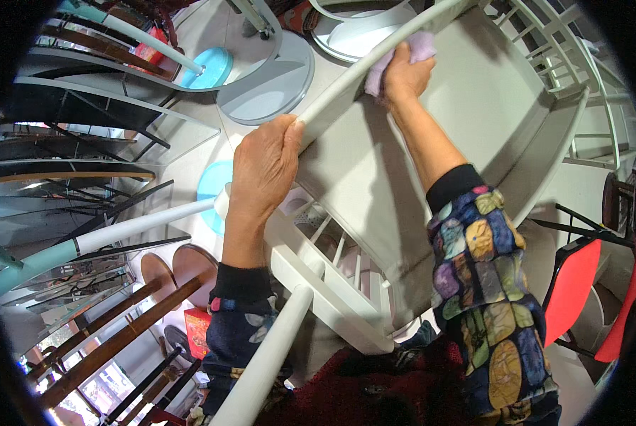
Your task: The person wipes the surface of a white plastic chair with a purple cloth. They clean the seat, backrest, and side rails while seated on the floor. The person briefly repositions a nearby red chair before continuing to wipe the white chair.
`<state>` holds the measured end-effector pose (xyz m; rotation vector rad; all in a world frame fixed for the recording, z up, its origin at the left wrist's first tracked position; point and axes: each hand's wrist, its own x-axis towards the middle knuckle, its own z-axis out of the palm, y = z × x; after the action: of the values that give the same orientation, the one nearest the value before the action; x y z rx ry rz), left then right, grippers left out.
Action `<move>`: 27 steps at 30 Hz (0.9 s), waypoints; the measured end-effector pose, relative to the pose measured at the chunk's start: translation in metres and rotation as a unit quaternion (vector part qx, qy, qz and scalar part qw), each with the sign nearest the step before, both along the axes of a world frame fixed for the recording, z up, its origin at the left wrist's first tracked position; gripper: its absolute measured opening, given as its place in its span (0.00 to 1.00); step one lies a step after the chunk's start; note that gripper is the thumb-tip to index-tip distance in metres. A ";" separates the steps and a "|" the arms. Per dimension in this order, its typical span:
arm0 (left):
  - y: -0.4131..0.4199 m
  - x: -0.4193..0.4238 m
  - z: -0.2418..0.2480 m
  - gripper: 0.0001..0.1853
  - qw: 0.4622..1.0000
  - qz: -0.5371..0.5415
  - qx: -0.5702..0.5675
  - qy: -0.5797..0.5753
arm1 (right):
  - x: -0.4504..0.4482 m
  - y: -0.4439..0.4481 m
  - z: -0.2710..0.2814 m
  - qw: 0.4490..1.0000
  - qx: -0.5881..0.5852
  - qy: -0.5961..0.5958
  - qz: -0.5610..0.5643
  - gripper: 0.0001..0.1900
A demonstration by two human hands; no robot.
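Note:
My left hand [265, 165] is closed over the rounded top rail [344, 82] of a long off-white furniture piece, perhaps a cot or bed frame. A folded lilac cloth [423, 47] is bunched in my right hand [409, 74]. That hand presses it against the inner face of the railed side, beyond my left hand. Below spreads the wide, smooth off-white panel [472, 90], crossed by shadows of my arms. A white slatted end [344, 266] stands close to my body, with a round white post [265, 357] by my left sleeve. Part of the cloth is hidden by my fingers.
Coat stands with round brown bases [195, 271] and turquoise bases [211, 66] crowd the left. Several glass or dark tabletops [84, 101] lean there. Grey round bases [270, 80] stand beyond the rail. At right are red folding chairs [573, 287] and white slatted furniture [557, 48].

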<state>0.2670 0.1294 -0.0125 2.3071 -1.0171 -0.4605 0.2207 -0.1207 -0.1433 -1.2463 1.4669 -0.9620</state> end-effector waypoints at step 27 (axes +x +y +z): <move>0.007 0.013 -0.014 0.15 0.999 0.026 -0.016 -0.034 | 0.003 0.208 -0.002 0.974 0.198 -0.084 0.067 0.35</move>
<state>0.2800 0.1361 -0.0269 2.3292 -0.9860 -0.3431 0.2235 0.0873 -0.1456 -0.9352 1.3413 -0.6281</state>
